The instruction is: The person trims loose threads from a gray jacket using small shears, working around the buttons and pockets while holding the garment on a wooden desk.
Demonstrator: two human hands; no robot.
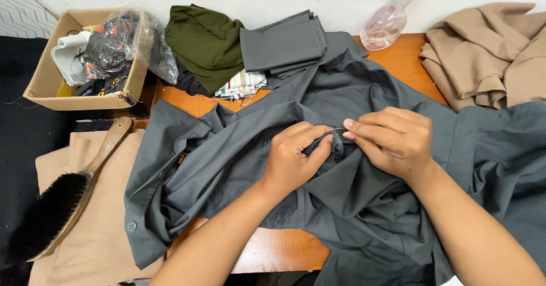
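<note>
Two bare hands work at a dark grey garment [364,195] spread in loose folds across an orange-brown wooden counter [284,252]. The left hand [293,158] is closed on a bunched fold near the middle of the cloth, thumb and fingers pinching it tight. The right hand [392,138] meets it from the other side, its fingertips [348,128] narrowed onto the same small raised ridge of fabric, so that the two hands nearly touch over it. The garment covers most of the counter and hangs over its near edge; a grey button [131,226] shows on the corner at lower left.

To the left, a wooden-handled brush [68,195] with black bristles lies on a flat tan cloth [96,235], just beside the garment's edge. Behind it, a cardboard box [45,75] holds a crumpled clear plastic bag [122,41] and small odds and ends. Along the wall sit a dark olive fabric bundle [205,41], a folded stack of grey pieces [281,44] and a scrap of patterned cloth [242,84]. A clear plastic bottle [389,18] with a purple cap stands at the back, near a heap of beige fabric [489,52] at the right.
</note>
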